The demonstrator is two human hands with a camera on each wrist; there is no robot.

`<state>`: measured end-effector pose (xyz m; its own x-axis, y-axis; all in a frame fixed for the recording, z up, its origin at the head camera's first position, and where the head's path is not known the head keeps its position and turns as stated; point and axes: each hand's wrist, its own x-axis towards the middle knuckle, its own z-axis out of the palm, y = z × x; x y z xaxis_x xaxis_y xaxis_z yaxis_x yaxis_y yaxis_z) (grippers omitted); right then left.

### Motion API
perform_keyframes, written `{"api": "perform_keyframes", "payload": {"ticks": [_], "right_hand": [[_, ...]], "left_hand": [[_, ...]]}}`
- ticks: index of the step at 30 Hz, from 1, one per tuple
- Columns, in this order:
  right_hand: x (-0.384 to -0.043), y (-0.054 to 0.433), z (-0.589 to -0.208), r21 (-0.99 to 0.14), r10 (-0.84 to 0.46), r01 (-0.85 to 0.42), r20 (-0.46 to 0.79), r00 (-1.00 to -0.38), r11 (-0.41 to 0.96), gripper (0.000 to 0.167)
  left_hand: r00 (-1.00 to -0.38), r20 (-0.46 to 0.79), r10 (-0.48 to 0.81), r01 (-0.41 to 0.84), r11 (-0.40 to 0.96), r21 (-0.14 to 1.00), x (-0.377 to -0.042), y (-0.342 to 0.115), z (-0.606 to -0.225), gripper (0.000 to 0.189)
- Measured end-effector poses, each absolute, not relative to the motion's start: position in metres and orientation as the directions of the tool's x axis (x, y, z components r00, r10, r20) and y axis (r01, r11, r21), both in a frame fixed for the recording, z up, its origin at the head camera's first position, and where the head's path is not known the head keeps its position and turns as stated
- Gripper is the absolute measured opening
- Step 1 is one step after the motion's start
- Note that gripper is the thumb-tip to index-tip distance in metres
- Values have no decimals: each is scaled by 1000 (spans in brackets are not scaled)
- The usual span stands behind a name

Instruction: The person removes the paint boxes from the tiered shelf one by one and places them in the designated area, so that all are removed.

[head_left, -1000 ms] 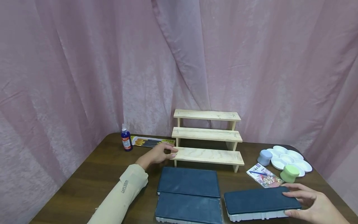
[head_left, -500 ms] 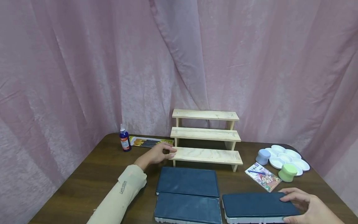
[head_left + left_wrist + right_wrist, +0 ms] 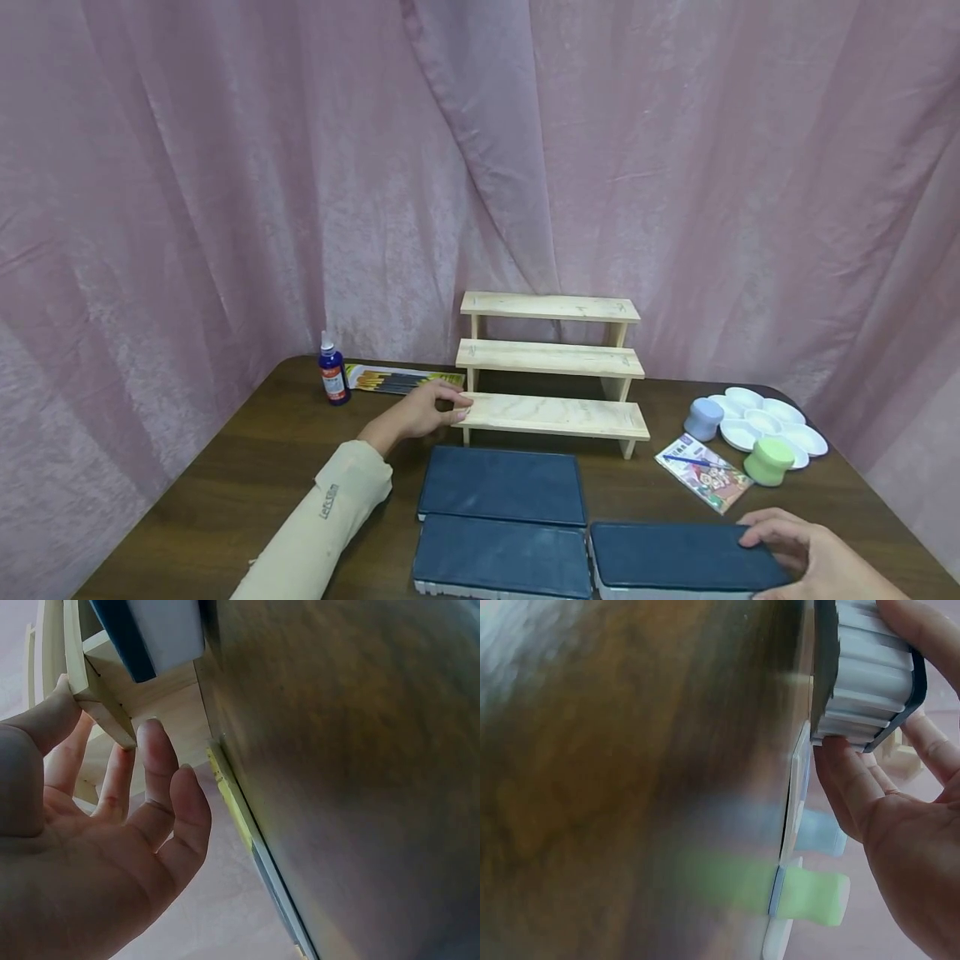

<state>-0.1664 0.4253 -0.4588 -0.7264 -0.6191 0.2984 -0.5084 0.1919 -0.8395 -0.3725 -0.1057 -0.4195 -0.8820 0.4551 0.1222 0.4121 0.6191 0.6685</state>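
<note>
My left hand (image 3: 427,410) pinches the left end of the lowest step of a three-step pale wooden display stand (image 3: 551,415). In the left wrist view the thumb and some fingers lie around the end of that board (image 3: 105,712). My right hand (image 3: 806,550) grips the right end of a box with a dark blue lid and white sides (image 3: 686,557); the right wrist view shows its ribbed white side (image 3: 874,671) between thumb and fingers. This box lies close beside the nearer of two matching boxes, the front box (image 3: 502,557) and the back box (image 3: 502,485).
Behind my left hand stand a blue spray bottle (image 3: 333,373) and a pack of brushes (image 3: 397,381). To the right are a white flower-shaped palette (image 3: 783,411), a blue cup-like piece (image 3: 703,419), a green one (image 3: 768,461), and a colourful booklet (image 3: 705,479) with a thin brush.
My right hand has brought its box left and nearer to me, turning it straighter, up against the front box. The left hand stays on the wooden step.
</note>
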Motion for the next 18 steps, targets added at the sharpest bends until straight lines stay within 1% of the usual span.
{"api": "perform_keyframes", "payload": {"ticks": [4, 8, 14, 18], "right_hand": [[-168, 421, -460, -837, -626, -510, 292, -723, 197, 52], [-168, 419, -460, -862, -639, -472, 259, -725, 186, 48], [-166, 420, -457, -878, -629, -410, 178, -757, 245, 43], [-167, 420, -455, -884, -630, -390, 151, -762, 259, 44]], "left_hand": [[-884, 121, 452, 410, 624, 665, -373, -106, -421, 24], [-875, 133, 465, 429, 621, 656, -372, -106, -423, 24], [-874, 123, 471, 425, 615, 664, -373, -105, -421, 24], [-879, 117, 462, 414, 619, 667, -372, -106, -420, 24]]}}
